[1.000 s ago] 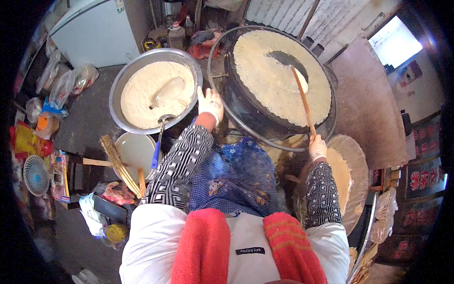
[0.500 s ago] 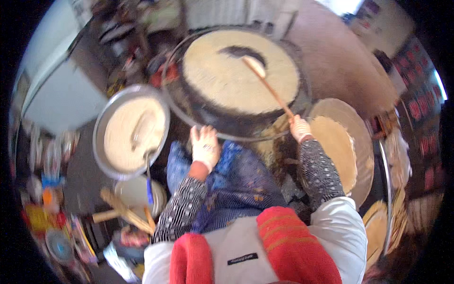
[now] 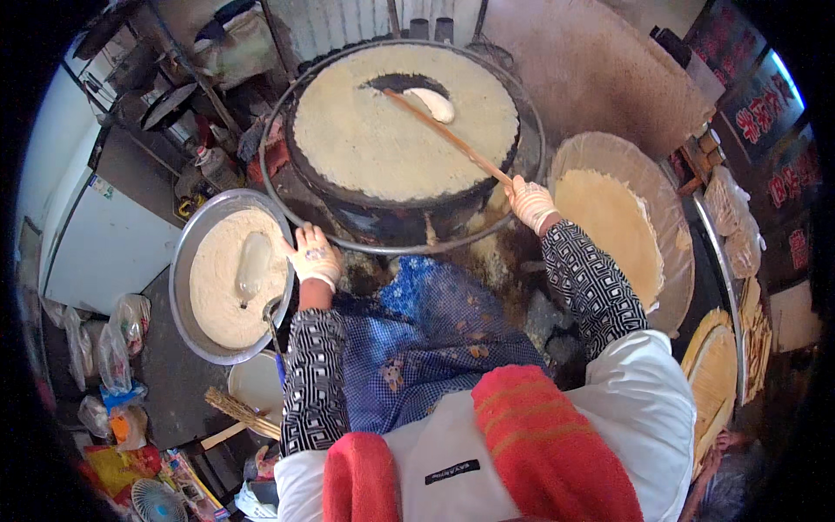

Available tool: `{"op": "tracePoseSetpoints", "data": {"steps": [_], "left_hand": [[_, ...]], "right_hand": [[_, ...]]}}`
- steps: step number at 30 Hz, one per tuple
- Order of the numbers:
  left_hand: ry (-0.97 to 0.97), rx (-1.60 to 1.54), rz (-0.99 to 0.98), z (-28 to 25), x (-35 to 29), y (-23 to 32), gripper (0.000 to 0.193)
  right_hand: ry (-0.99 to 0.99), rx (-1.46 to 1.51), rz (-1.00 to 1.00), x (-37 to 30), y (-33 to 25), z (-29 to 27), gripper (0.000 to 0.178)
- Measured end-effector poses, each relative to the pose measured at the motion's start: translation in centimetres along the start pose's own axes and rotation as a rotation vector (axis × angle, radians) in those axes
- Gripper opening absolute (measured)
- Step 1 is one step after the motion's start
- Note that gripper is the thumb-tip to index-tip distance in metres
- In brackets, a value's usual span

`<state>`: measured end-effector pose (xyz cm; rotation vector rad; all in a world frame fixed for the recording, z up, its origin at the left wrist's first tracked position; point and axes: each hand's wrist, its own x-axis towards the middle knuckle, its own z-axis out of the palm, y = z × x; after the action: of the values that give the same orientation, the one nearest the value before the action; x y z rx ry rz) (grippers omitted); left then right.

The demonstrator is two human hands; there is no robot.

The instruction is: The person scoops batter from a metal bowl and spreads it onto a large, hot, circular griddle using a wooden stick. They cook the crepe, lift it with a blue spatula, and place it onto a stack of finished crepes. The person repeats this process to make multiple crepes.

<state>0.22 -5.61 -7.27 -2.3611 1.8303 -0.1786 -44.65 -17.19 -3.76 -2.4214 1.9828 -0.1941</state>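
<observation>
My right hand (image 3: 531,205), in a pale glove, is closed around the lower end of a long wooden spreader (image 3: 452,139). Its far end lies over a large round griddle (image 3: 365,207) covered with a pale layer of batter (image 3: 374,148). Beside that end, a white mound of batter (image 3: 432,103) sits at the edge of a dark bare crescent. My left hand (image 3: 315,256), also gloved, has its fingers spread between the griddle's metal ring (image 3: 383,250) and a steel bowl (image 3: 185,311). Thick batter fills the bowl, with a ladle (image 3: 255,261) lying in it.
At right, a round tray (image 3: 674,261) holds a thin tan pancake (image 3: 607,228). Stacked flat pancakes (image 3: 709,370) lie farther right. What looks like another person's hand (image 3: 720,445) shows below them. A pale bucket (image 3: 259,383) and a straw brush (image 3: 237,409) are below the bowl.
My left hand has shifted left from over my lap toward the bowl. The spreader's far end has swung left across the griddle. The whole view has shifted too.
</observation>
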Motion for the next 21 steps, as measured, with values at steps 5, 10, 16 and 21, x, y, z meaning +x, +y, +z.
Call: {"op": "tracePoseSetpoints", "data": {"steps": [5,10,16,21], "left_hand": [[0.005,-0.011,-0.029,-1.2,2.2,-1.7,0.07],[0.177,-0.299,0.343,-4.1,-4.3,7.0,0.066],[0.147,-0.258,0.444,-1.9,-8.2,13.2,0.069],[0.184,-0.139,0.374,0.1,-7.6,10.0,0.074]], "right_hand": [[-0.036,-0.009,0.194,1.2,3.5,0.7,0.033],[-0.105,0.104,0.01,-0.5,2.3,0.4,0.032],[-0.093,-0.023,0.191,1.0,5.3,0.8,0.034],[-0.039,-0.028,-0.092,-1.1,3.4,0.9,0.029]]}}
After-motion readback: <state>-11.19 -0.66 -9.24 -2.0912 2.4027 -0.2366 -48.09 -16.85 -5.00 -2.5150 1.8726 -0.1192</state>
